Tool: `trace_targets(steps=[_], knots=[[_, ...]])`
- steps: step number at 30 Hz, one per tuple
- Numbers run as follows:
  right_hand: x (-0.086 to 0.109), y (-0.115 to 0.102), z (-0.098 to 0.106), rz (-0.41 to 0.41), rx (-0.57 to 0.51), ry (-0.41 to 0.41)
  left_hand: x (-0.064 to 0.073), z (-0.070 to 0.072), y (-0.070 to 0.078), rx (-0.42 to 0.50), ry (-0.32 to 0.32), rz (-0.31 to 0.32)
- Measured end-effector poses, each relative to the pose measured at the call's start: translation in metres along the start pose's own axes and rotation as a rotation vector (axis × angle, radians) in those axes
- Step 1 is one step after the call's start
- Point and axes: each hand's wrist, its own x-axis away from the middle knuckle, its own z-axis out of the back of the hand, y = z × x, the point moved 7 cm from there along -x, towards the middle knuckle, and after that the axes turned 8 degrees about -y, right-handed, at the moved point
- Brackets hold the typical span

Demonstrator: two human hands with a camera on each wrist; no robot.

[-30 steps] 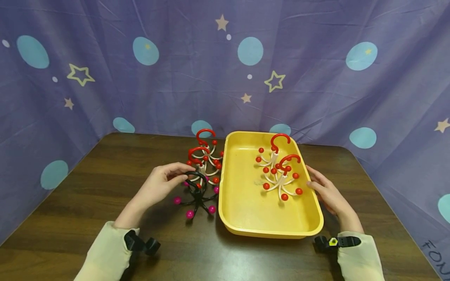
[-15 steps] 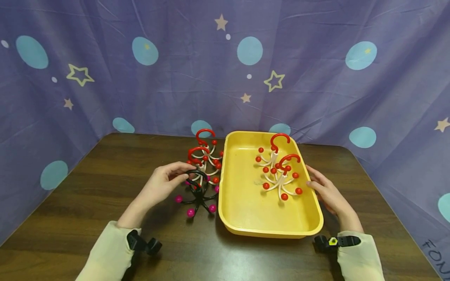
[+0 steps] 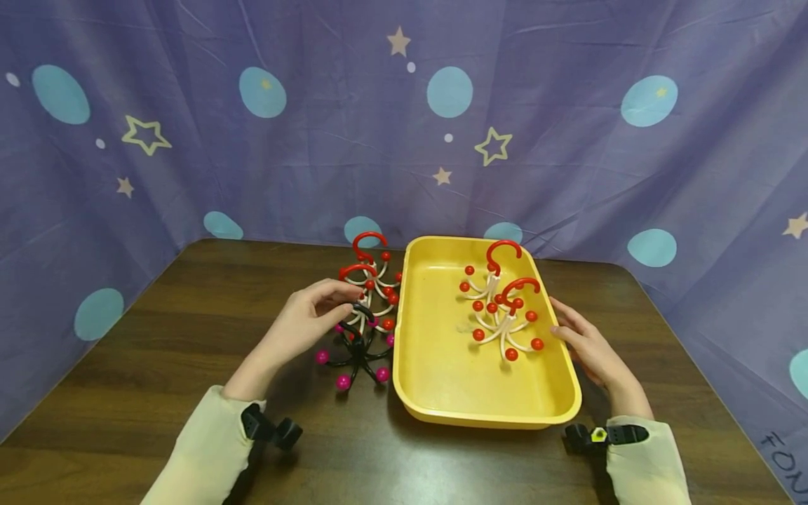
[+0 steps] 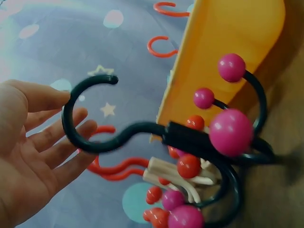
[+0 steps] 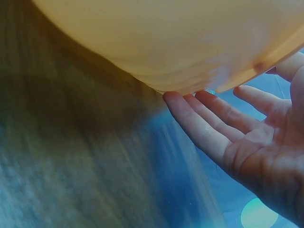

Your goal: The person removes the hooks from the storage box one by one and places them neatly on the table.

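My left hand [image 3: 309, 315] is beside the hook handle of a black claw massager [image 3: 358, 354] with pink ball tips. In the left wrist view its fingers [image 4: 52, 140] are loosely extended behind the black hook [image 4: 76, 137], the thumb close to or touching the curve. The massager stands on its arms left of a yellow tray [image 3: 435, 414]. My right hand [image 3: 593, 351] rests against the tray's right side. In the right wrist view its straight fingers [image 5: 204, 128] touch the outer wall, with the thumb by the rim. Two white massagers [image 3: 505, 326] with red hooks and balls stand inside the tray.
Two more white-and-red massagers [image 3: 371, 270] stand behind the black one, close to the tray's left wall. The brown wooden table [image 3: 189, 337] extends to a purple patterned curtain [image 3: 353, 140] at the back.
My left hand held the black hook earlier and has shifted slightly right and upward, its fingers looser now. The black massager moved only a little. The right hand and tray stay put.
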Motion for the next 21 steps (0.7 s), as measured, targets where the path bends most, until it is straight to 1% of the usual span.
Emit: trace_targets(steps=[3,6,11,13,16,21], knots=[[0.0,0.001,0.0,-0.006,0.001,0.001,-0.007,-0.004,0.011,-0.05,-0.003,-0.04],[-0.001,0.001,0.0,-0.011,0.005,0.004,-0.015,-0.009,0.026,-0.098,-0.013,-0.084],[0.0,0.0,0.001,-0.008,0.008,0.003,-0.029,-0.019,0.048,-0.125,-0.029,-0.138],[-0.001,0.0,0.001,-0.008,0.008,0.002,-0.035,-0.024,0.054,-0.14,-0.033,-0.145],[-0.001,-0.001,0.001,-0.007,0.005,0.001,-0.045,-0.033,0.064,-0.137,-0.045,-0.156],[-0.001,-0.001,0.001,-0.014,0.002,0.001,-0.059,-0.05,0.075,-0.137,-0.08,-0.16]])
